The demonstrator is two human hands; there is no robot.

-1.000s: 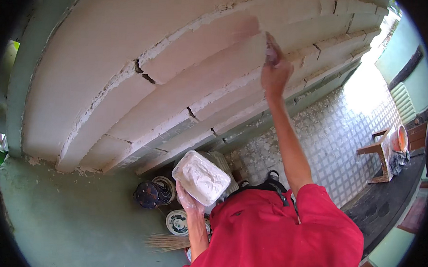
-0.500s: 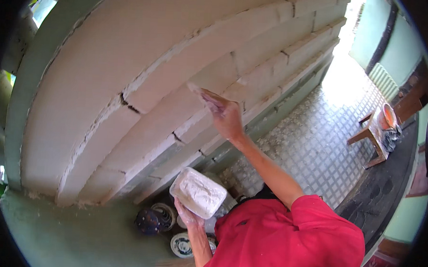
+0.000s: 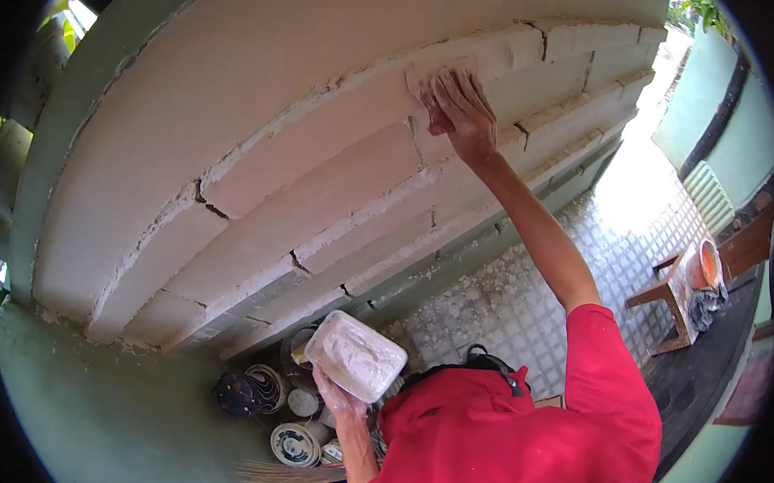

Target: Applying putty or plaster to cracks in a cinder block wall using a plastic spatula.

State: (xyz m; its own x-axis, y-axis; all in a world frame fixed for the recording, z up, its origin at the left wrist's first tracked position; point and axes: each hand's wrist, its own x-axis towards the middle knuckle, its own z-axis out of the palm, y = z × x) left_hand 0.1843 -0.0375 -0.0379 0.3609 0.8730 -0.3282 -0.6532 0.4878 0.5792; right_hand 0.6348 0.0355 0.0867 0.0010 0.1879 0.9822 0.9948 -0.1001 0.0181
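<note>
My left hand (image 3: 340,395), smeared with white, supports a white rectangular plastic tub (image 3: 381,380) from below and its near side. Inside the tub is a thick white paste (image 3: 354,352) like wall putty. My right hand (image 3: 460,107), its fingers coated in white, reaches up to the stepped pale wall (image 3: 322,144). Its fingers press a thin, pale flat spreader (image 3: 420,75) against the face of an upper ledge. The spreader's outline partly blends with the wall. Dark cracks and rough edges run along the wall's ledges.
Below the tub stand buckets, among them a white-lidded one (image 3: 295,446), beside a broom (image 3: 282,475). A dark patterned round thing (image 3: 244,394) lies by the green wall (image 3: 95,401). Across the tiled floor (image 3: 522,308), a wooden stool (image 3: 674,297) holds an orange-lined bucket (image 3: 707,262).
My right hand has moved up and to the right, from in front of the wall onto the upper ledge. The tub stays in my left hand, and the view has shifted a little.
</note>
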